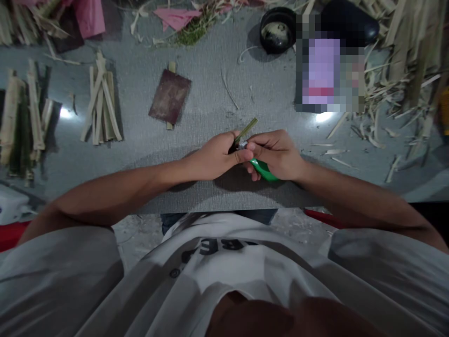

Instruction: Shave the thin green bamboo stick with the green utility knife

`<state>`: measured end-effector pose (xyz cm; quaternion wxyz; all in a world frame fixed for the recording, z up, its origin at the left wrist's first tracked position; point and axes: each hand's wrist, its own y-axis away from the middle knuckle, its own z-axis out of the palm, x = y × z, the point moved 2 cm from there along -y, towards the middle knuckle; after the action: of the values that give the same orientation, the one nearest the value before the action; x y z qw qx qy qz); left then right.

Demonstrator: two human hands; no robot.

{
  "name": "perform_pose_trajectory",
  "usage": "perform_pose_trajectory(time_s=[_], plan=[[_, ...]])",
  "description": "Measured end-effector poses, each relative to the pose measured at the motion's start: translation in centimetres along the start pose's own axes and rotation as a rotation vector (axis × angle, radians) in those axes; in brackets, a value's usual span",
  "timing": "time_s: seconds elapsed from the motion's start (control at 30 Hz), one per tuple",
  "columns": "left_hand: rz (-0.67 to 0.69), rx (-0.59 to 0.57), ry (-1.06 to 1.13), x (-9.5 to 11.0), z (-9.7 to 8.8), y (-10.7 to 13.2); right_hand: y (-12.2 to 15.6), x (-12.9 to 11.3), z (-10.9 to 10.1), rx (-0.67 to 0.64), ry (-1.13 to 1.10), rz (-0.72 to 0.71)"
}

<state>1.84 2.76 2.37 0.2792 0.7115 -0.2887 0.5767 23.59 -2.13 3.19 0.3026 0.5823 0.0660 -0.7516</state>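
Observation:
Close to the table's front edge, my two hands meet. A narrow greenish strip of split bamboo (pixel 249 127) slants up and right out of my left hand (pixel 218 154), its lower part hidden by the fingers. My right hand (pixel 277 153) is closed around the green handle (pixel 265 171) of a cutter knife. The metal end of the knife (pixel 242 145) lies against the strip, beside my left thumb. How far the blade sticks out is hidden between the fingers.
Sandpaper (pixel 171 96) lies over a bamboo strip, left of centre. Bundled strips (pixel 101 105) and more bamboo pieces (pixel 24 121) are at left. A black bowl (pixel 277 30) stands at the back, near a blurred-out patch (pixel 322 70). Shavings (pixel 379 107) litter the right side.

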Motion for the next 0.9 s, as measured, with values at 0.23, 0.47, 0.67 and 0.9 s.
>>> perform_pose_trajectory(time_s=[0.23,0.47,0.67,0.9], plan=[[-0.029,-0.009,0.020,-0.2,0.5,0.5,-0.1,-0.5,-0.6,-0.247,-0.046,0.162],[-0.048,0.057,-0.074,-0.6,0.6,0.7,0.1,-0.6,0.1,-0.185,-0.075,0.148],[-0.012,0.131,-0.095,-1.0,0.8,0.7,0.1,-0.6,0.5,-0.073,-0.031,0.079],[-0.019,0.111,-0.093,-1.1,0.8,0.7,0.2,-0.6,0.3,-0.137,-0.037,0.112]])
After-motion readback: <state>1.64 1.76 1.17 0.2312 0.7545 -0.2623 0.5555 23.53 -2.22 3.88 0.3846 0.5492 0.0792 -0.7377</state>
